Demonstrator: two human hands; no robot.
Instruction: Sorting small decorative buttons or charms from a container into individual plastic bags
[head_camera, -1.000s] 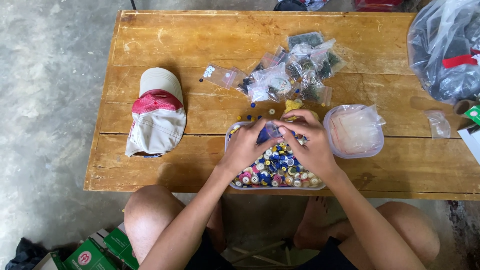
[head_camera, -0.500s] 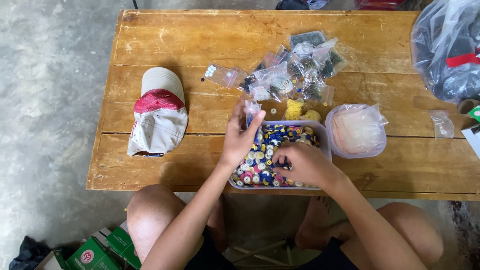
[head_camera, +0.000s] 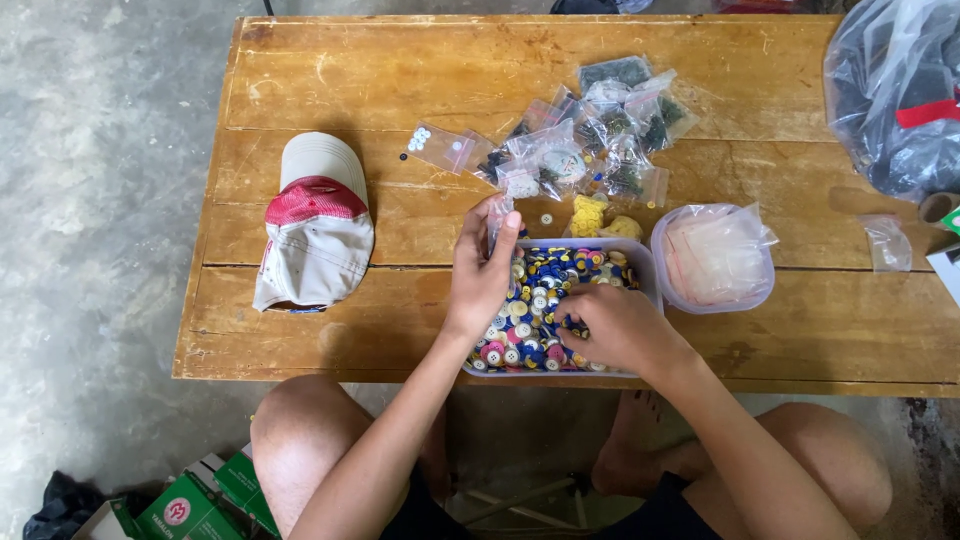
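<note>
Buttons (head_camera: 540, 300) fill a clear plastic tub (head_camera: 646, 262) at the desk's (head_camera: 330, 60) near edge, close to the body so both hands reach in without stretching. Left hand (head_camera: 482, 275) pinches a small clear bag (head_camera: 499, 212) upright over the tub's far-left corner, mouth up by the look of it, likely so pieces drop straight in. Right hand (head_camera: 618, 325) rests in the pile, fingers (head_camera: 572, 300) curled down among the buttons; can't tell if they've nipped one. Filled bags (head_camera: 590, 150) lie beyond the tub, lid (head_camera: 712, 258) just right, cap (head_camera: 315, 225) well left.
</note>
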